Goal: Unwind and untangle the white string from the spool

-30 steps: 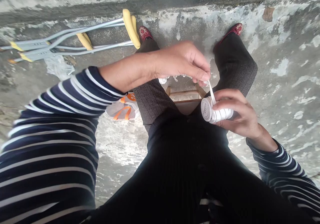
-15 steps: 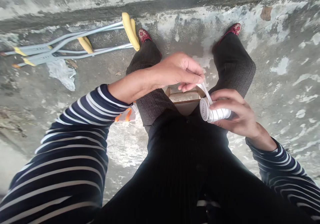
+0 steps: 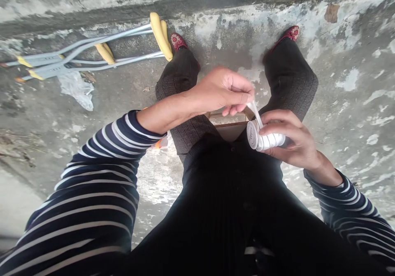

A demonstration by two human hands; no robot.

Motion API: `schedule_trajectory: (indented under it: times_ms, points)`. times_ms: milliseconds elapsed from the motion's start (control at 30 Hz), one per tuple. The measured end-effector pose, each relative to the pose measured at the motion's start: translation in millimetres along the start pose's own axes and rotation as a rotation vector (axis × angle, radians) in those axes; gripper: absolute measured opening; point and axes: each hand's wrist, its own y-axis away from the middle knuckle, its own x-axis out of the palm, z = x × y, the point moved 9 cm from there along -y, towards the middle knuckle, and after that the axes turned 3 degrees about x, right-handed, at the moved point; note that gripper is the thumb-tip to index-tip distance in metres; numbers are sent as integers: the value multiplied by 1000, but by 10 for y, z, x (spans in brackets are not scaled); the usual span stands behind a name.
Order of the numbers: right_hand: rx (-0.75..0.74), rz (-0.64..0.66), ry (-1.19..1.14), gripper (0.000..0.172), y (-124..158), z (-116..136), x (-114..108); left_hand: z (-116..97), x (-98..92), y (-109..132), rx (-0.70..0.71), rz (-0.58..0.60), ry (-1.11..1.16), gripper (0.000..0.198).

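In the head view, my right hand [image 3: 296, 138] wraps round a roll of white ribbon [image 3: 271, 141], its fingers on top and thumb beneath. The roll lies on its side above my right thigh, and its round end with a printed label [image 3: 253, 135] faces left. A narrow strip of ribbon [image 3: 256, 113] rises from the roll's labelled end. Its free end is pinched between the thumb and forefinger of my left hand [image 3: 230, 91], up and to the left of the roll. The other fingers of that hand are curled.
Metal crutches with yellow pads [image 3: 160, 37] lie on the concrete floor at the left, with a crumpled clear plastic bag [image 3: 77, 89] beside them. A wooden frame [image 3: 230, 119] shows between my legs. Partly behind my left sleeve is an orange-and-white bag [image 3: 162, 143].
My left hand has shifted very slightly right, still pinching the ribbon strip, and its forearm and sleeve have moved right too. My right hand and the roll look nearly unmoved.
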Motion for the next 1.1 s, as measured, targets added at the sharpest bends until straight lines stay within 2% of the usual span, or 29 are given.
schedule_trajectory:
  times_ms: [100, 233, 367, 600, 800, 967, 1100]
  points:
    - [6, 35, -1, 38, 5, -15, 63, 15, -27, -13, -33, 103, -263, 19]
    - [17, 45, -10, 37, -1, -31, 127, -128, -108, -66, 64, 149, -590, 14]
    - [-3, 25, -15, 44, -35, -10, 133, -148, -66, -211, 108, 204, -654, 14]
    - [11, -37, 107, 56, 0, -53, 133, 294, 238, -463, -24, 383, -419, 15]
    - [52, -98, 191, 55, 54, -94, 161, 648, 367, -481, -120, 501, -116, 14]
    - [86, -95, 113, 58, 43, -102, 172, 857, 512, -386, -179, 652, 97, 16]
    - [208, -77, -79, 63, 59, -194, 170, 905, 576, -365, -174, 680, 197, 26]
